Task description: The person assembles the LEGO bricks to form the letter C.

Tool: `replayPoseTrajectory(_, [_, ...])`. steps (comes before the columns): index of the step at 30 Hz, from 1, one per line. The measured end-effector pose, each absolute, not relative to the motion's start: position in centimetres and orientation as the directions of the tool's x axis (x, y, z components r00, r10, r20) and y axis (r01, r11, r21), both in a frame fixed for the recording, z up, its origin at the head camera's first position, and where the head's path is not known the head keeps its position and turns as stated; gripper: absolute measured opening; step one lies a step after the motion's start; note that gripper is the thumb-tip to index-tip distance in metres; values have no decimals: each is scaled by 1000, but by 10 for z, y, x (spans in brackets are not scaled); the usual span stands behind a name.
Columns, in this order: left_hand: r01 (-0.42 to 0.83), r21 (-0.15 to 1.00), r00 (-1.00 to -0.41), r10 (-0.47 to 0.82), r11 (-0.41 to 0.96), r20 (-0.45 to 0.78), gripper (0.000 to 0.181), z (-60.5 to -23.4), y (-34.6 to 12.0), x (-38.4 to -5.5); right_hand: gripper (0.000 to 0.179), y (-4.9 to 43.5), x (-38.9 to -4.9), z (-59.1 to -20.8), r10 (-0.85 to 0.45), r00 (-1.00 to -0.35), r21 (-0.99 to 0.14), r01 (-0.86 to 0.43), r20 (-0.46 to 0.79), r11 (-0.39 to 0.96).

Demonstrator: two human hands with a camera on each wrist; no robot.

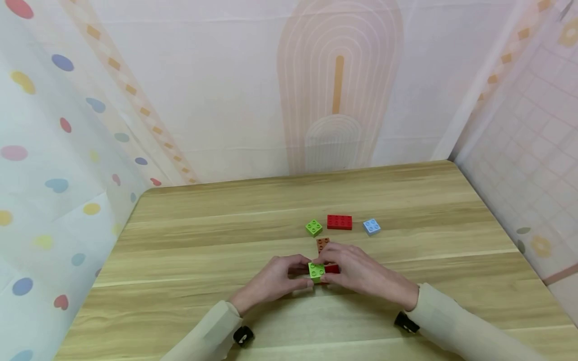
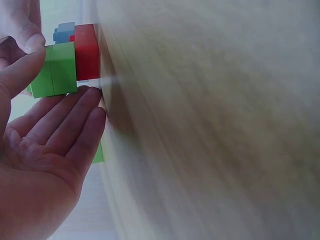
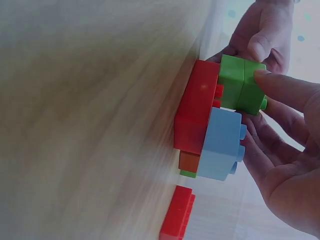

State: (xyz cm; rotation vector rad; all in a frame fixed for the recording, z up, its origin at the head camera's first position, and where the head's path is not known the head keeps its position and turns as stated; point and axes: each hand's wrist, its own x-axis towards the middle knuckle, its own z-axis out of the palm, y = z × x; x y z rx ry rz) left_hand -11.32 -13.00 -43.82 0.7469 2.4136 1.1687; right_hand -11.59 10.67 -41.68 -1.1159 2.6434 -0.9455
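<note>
Two green bricks (image 3: 231, 82) form a small stack at one end of a red brick (image 3: 195, 107), which lies low at the tabletop. My left hand (image 1: 277, 277) pinches the green stack from the left, thumb on the near side and fingers on the far side. From the right, my right hand (image 1: 361, 269) grips the same stack, its thumb pressing the upper green brick (image 1: 316, 271). A light blue brick (image 3: 219, 145) stands beside the stack, hidden under my right hand in the head view. An orange-brown brick (image 1: 323, 243) shows just beyond my right fingers.
Behind the hands lie a loose green brick (image 1: 314, 228), a long red brick (image 1: 339, 222) and a small light blue brick (image 1: 372, 226). The wooden table (image 1: 203, 240) reaches a patterned cloth backdrop (image 1: 217, 100) at the back and sides.
</note>
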Motion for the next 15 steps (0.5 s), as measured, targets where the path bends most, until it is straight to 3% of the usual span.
replayPoseTrajectory(5, [315,799,-809,585,512,-56,40,-436,-131,-114,32,107,-116,-417,-660,-742,-607,-578,114,545])
replayPoseTrajectory(15, [276,838,-836,548,470,-31,32,-433,-128,-113,37,117,-119,-417,-633,-767,-622,-546,103,561])
